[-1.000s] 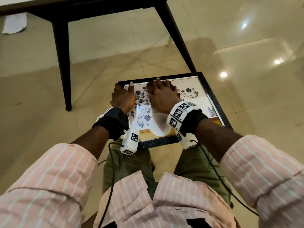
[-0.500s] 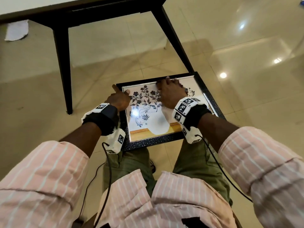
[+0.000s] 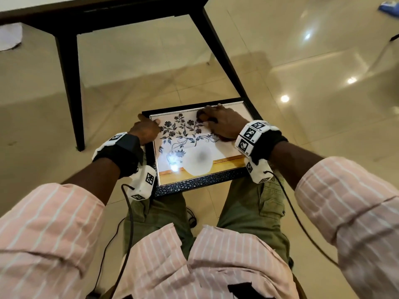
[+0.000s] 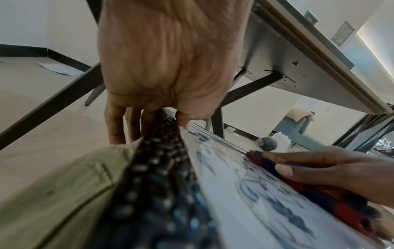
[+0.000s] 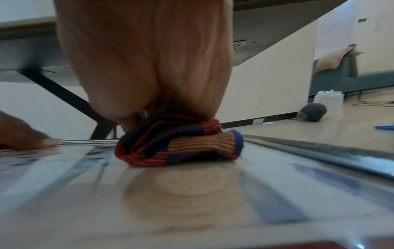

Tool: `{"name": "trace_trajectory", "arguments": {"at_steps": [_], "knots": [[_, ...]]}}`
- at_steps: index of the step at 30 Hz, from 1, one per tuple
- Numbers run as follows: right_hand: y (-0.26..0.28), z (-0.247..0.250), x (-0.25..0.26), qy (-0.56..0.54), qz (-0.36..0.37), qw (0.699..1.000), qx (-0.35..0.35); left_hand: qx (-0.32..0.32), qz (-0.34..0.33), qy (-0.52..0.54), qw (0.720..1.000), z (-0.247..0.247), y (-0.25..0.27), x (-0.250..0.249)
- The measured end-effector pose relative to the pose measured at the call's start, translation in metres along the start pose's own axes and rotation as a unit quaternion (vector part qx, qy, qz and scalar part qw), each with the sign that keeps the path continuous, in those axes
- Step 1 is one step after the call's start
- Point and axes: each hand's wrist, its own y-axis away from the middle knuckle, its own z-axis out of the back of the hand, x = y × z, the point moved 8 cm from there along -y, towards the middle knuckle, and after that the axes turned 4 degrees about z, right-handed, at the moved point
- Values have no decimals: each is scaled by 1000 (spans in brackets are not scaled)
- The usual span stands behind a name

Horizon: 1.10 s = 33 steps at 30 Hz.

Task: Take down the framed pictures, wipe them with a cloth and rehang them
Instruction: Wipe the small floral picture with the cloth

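A framed picture (image 3: 194, 184) with a black patterned frame and a flower drawing under glass lies flat on my knees. My left hand (image 3: 146, 130) grips its left edge, thumb on the glass and fingers underneath; the left wrist view shows the frame edge (image 4: 162, 151) pinched this way. My right hand (image 3: 222, 124) presses a bunched cloth (image 5: 181, 143), striped in navy, red and orange, onto the glass near the far right corner. The cloth (image 4: 298, 182) lies under the fingers of that hand. In the head view the hand hides most of the cloth.
A dark-legged table (image 3: 67, 67) stands just beyond the frame, one slanted leg (image 3: 224, 59) reaching the frame's far right corner. The floor is glossy tile (image 3: 323, 126). A paper sheet (image 3: 9, 36) lies far left. A teal sofa (image 5: 351, 80), white bag and grey ball are far right.
My right hand has slid the cloth from the middle of the glass toward the far right. My left hand has shifted outward from the glass to the frame's left edge.
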Motion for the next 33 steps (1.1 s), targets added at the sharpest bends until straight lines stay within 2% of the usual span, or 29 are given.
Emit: {"name": "trace_trajectory", "arguments": {"at_steps": [3,5,7,10,12,14,16,17,19,21,23,24,26,27,31,32,33], "knots": [[-2,10,-49,-11,-90,995,-36,0,2,0,1000,-1,2,1],[2,9,-57,-20,-128,991,-34,0,-1,-2,1000,-1,4,0],[8,6,-53,-26,-188,981,-46,1,-10,-7,1000,-1,9,-5],[20,-4,-35,-60,-332,939,-59,-2,-35,-36,999,3,10,-7],[21,-11,-15,-86,-363,924,-82,47,-69,-86,993,5,15,-7],[15,-18,11,-54,-311,946,-75,129,-89,-129,979,6,28,-4],[8,-25,53,-14,-180,982,-59,182,-101,-202,957,4,44,1],[3,-31,77,-2,-102,994,-46,176,-108,-243,948,3,46,4],[-2,-34,116,7,26,999,-34,145,-136,-318,927,-1,45,8],[0,-38,144,26,147,989,-14,128,-170,-365,906,-7,49,8],[4,-39,148,31,239,970,-28,114,-185,-357,909,-3,58,8],[5,-35,138,44,231,971,-53,104,-188,-349,912,-1,60,8],[5,-33,103,54,79,993,-68,75,-192,-327,922,3,57,10],[7,-36,96,50,28,997,-58,61,-193,-327,923,3,55,9],[15,-47,118,40,149,988,-18,47,-172,-377,909,-1,55,-1],[16,-44,110,29,124,991,-33,43,-170,-383,907,-1,57,-3],[16,-40,98,20,70,995,-62,38,-170,-384,907,-1,59,-5]]}}
